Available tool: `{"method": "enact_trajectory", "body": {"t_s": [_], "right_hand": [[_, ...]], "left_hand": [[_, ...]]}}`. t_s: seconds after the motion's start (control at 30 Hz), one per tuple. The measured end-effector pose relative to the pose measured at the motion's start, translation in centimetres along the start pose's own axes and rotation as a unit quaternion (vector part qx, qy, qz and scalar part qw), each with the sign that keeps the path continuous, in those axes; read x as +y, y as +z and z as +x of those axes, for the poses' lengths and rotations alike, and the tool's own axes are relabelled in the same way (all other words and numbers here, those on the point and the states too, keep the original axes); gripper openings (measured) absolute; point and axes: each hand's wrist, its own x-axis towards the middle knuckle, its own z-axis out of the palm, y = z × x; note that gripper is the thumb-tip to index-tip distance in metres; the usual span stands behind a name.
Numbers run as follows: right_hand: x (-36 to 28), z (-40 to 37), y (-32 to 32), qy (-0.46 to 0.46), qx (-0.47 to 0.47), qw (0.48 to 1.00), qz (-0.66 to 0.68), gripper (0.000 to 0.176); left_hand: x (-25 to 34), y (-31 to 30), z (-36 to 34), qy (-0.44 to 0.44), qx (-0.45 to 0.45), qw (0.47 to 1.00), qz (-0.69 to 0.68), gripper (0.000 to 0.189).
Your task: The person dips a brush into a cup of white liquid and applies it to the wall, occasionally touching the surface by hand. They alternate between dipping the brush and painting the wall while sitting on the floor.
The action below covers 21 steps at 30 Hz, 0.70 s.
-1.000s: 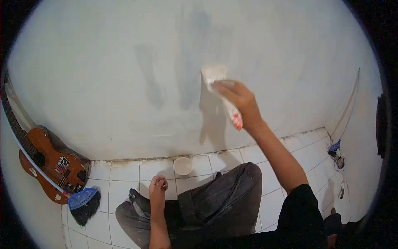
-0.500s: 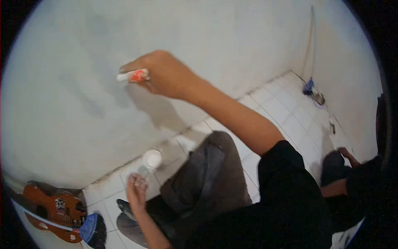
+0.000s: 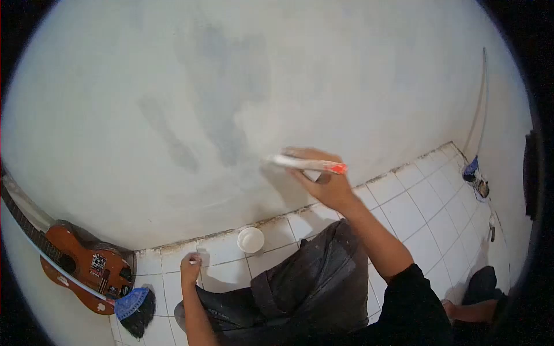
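My right hand [image 3: 333,185] is closed around a paintbrush [image 3: 309,164] with a pale handle and an orange-red end. Its whitish bristles point left, at or very near the wall [image 3: 369,75]; contact is hard to tell. Grey patches mark the wall above and left of the brush. Low on the left, my left hand [image 3: 191,270] has its fingers curled, with a small white thing at the fingertips that is too small to name. Between the two hands, a white tub [image 3: 251,240] stands on the floor close to the wall.
An orange-brown guitar [image 3: 81,262] leans at the left, with a blue broom [image 3: 134,305] in front of it. Another blue broom [image 3: 472,168] stands in the right corner. At lower right sits another person [image 3: 476,308]. White tiles [image 3: 407,199] cover the floor.
My right hand has moved down the wall, and the brush, seen end-on before, now shows lengthwise. My left fingers are more curled. The view has shifted, moving the tub and guitar within it.
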Motion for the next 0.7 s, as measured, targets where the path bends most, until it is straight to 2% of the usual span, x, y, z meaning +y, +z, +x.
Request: {"method": "enact_trajectory", "body": {"t_s": [0.03, 0.07, 0.1, 0.13, 0.17, 0.23, 0.27, 0.37, 0.43, 0.5, 0.57, 0.6, 0.63, 0.7], "right_hand": [[-0.7, 1.8, -1.3, -0.119, 0.031, 0.983, -0.133, 0.028], [-1.8, 3.3, -2.1, -0.232, 0.061, 0.935, -0.261, 0.027], [-3.5, 4.7, -2.5, -0.258, 0.081, 0.919, -0.286, 0.023], [-5.2, 6.1, -2.8, -0.285, 0.103, 0.901, -0.311, 0.02], [-6.0, 7.5, -2.9, -0.289, 0.101, 0.901, -0.307, 0.02], [-7.4, 10.0, -2.8, -0.31, 0.161, 0.902, -0.253, 0.02], [-8.3, 11.1, -2.7, -0.314, 0.161, 0.902, -0.25, 0.02], [-9.8, 14.0, -2.2, -0.296, 0.127, 0.911, -0.256, 0.02], [-9.4, 15.6, -1.6, -0.369, 0.146, 0.862, -0.317, 0.02], [-8.6, 15.9, -0.6, -0.378, 0.144, 0.853, -0.331, 0.022], [-8.1, 15.0, 0.7, -0.354, 0.12, 0.857, -0.355, 0.026], [-7.9, 14.5, 1.2, -0.334, 0.078, 0.842, -0.416, 0.027], [-8.1, 14.2, 1.2, -0.336, 0.077, 0.841, -0.418, 0.027], [-9.3, 14.0, 0.7, -0.324, 0.09, 0.87, -0.362, 0.032]], "left_hand": [[1.3, 0.0, 0.3, 0.0, 0.005, 1.0, -0.002, 0.024], [4.1, 0.1, 0.1, -0.008, 0.02, 0.992, -0.121, 0.023], [6.8, 0.0, -0.6, -0.017, 0.034, 0.971, -0.237, 0.023], [8.6, -0.3, -1.3, -0.021, -0.005, 0.957, -0.29, 0.022], [8.3, -0.4, -1.5, -0.022, 0.001, 0.956, -0.292, 0.022], [7.0, -0.2, -1.4, -0.066, -0.125, 0.97, -0.198, 0.02], [6.3, -0.1, -1.2, -0.096, -0.139, 0.966, -0.197, 0.02], [6.4, 0.0, -1.4, -0.087, -0.105, 0.961, -0.243, 0.02], [6.7, -0.2, -1.6, -0.081, -0.101, 0.962, -0.242, 0.02], [6.4, -0.4, -1.6, -0.075, -0.1, 0.963, -0.24, 0.021], [5.7, -0.2, -1.4, -0.069, -0.114, 0.965, -0.228, 0.021], [6.0, -0.3, -1.3, -0.086, -0.116, 0.966, -0.214, 0.021], [5.7, -0.1, -1.3, -0.085, -0.116, 0.966, -0.216, 0.021], [5.4, -0.1, -1.1, -0.085, -0.121, 0.963, -0.224, 0.021]]}}
